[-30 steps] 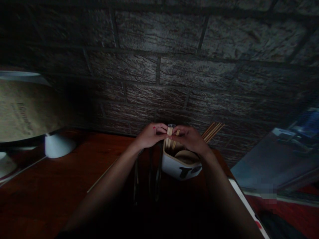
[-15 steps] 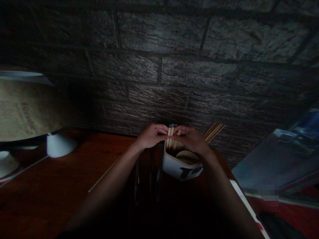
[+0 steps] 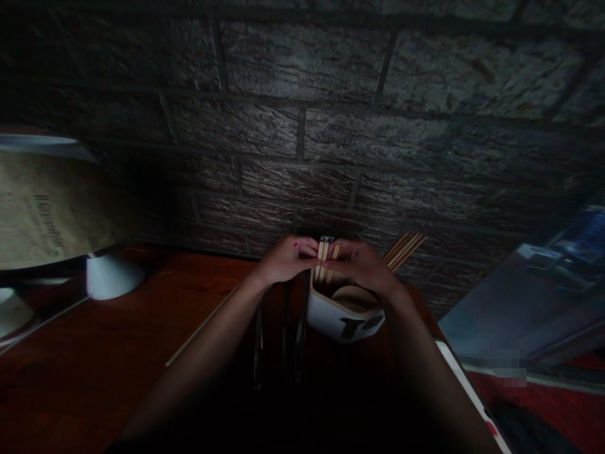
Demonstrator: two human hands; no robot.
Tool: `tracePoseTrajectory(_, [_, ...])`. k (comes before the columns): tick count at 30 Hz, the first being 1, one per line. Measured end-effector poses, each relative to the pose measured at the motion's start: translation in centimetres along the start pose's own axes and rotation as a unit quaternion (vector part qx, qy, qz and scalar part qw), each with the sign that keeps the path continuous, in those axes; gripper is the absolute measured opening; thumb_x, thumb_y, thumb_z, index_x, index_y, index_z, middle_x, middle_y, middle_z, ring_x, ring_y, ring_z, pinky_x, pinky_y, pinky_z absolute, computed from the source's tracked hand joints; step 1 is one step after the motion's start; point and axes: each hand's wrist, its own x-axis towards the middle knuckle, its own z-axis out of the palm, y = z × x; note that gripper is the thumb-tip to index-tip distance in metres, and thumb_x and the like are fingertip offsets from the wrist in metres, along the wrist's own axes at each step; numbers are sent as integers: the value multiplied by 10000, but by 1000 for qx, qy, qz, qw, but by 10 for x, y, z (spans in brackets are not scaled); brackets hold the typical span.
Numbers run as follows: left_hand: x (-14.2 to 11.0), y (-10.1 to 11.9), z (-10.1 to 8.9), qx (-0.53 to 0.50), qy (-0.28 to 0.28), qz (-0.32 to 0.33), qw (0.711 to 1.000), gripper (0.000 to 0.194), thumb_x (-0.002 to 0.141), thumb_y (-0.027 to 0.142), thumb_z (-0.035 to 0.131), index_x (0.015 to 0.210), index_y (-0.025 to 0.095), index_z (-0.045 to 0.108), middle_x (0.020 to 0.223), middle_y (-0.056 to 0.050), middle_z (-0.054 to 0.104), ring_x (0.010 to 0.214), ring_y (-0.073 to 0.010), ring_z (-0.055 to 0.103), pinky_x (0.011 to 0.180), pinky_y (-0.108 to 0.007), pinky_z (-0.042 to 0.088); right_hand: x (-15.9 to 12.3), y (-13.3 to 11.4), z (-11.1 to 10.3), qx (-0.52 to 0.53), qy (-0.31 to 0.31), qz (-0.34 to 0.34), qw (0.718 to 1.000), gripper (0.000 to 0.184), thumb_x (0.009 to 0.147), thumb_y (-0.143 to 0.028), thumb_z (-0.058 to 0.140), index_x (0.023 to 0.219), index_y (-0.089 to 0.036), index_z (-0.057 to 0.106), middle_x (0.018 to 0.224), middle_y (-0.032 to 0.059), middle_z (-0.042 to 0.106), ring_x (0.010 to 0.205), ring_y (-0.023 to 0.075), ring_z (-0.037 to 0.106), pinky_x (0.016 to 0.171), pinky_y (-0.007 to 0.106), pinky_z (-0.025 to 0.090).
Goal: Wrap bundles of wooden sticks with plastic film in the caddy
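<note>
My left hand (image 3: 286, 260) is closed, its thumb and fingers pinching the upper ends of several upright chopsticks (image 3: 322, 257). Facing it, my right hand (image 3: 363, 263) is also closed at the same chopsticks, its thumb near their tops. Their lower ends reach into a white box-shaped holder (image 3: 338, 321) with dark markings and a pale rim. A round tan piece (image 3: 354, 295) shows inside the holder. More chopsticks (image 3: 405, 252) stick out slanted to the right, behind my right wrist. Fingertips on the far side are partly hidden.
Dark metal utensils (image 3: 299, 353) lie left of the holder on the brown wooden table (image 3: 155, 302). A thin stick (image 3: 203, 326) passes beside my left forearm. Behind are a brick wall (image 3: 265, 126), a large tan lettered object (image 3: 33, 208) and a white cone-like cup (image 3: 111, 277).
The chopsticks by my right thumb have shifted slightly left, closer to the others. Both hands stay nearly in place, and the view has moved a little.
</note>
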Motion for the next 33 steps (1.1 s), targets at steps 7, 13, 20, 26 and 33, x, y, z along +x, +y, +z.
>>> tracePoseTrajectory(7, [-1,1,2,8,15,7,1000,171,762,239,705,896,134,685,881,-65,750,834,-174,703,780,-291,531,-1,-3,-2,-3,-1,-4,1000,212,760,-366,715,893,-201,722,806,17,731,771,182,659,660,275,489])
tracePoseTrajectory(13, [1,4,5,34,60,29,997,117,809,220,651,881,132,681,884,-67,751,847,-167,699,795,-284,526,0,-3,-2,-29,10,-3,1000,151,785,-350,686,853,-218,713,733,3,713,761,191,656,643,272,476])
tracePoseTrajectory(20, [2,2,8,55,78,42,994,93,811,234,633,839,152,669,839,-41,742,784,-155,688,757,-275,523,0,-6,-1,-46,22,0,999,188,804,-364,654,880,-201,706,765,12,727,686,165,632,604,256,447])
tracePoseTrajectory(26, [1,1,8,49,83,42,994,104,816,240,635,830,144,672,830,-49,745,777,-156,692,735,-256,517,0,-6,0,-55,26,-3,998,190,806,-348,648,908,-201,713,761,17,726,694,177,642,616,263,452])
tracePoseTrajectory(33, [2,1,7,32,75,33,996,114,801,227,651,843,125,680,839,-69,750,779,-164,696,738,-268,523,0,-6,-1,-58,25,-6,998,179,805,-335,651,910,-206,715,772,10,726,677,167,634,611,256,438])
